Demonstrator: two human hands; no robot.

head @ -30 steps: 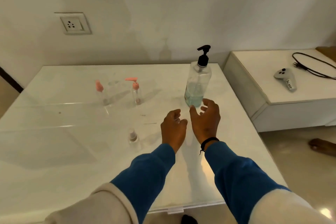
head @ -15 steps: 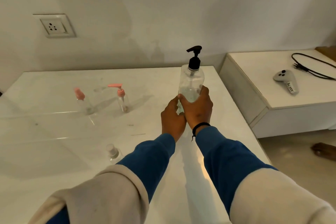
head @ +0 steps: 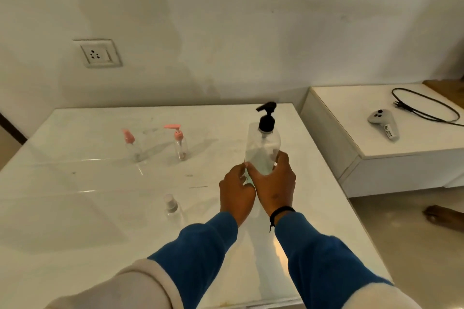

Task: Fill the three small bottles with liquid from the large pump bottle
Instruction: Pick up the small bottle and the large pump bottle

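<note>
The large clear pump bottle (head: 263, 148) with a black pump head stands upright near the table's right side, a little pale liquid in its base. My right hand (head: 275, 185) wraps around its lower part. My left hand (head: 236, 190) touches its lower left side. Two small clear bottles stand farther left: one with a pink cap (head: 131, 145) and one with a pink pump (head: 179, 143). A third small bottle with a clear cap (head: 172, 209) stands nearer to me, left of my left forearm.
The white glossy table (head: 88, 195) meets the wall at the back, where a wall socket (head: 98, 54) sits. To the right stands a lower white cabinet (head: 401, 158) bearing a grey controller (head: 383, 123) and a black cable (head: 426, 108). A foot (head: 444, 216) shows on the floor.
Both hands reached forward from the table and closed around the base of the pump bottle. The bottle has shifted slightly toward me.
</note>
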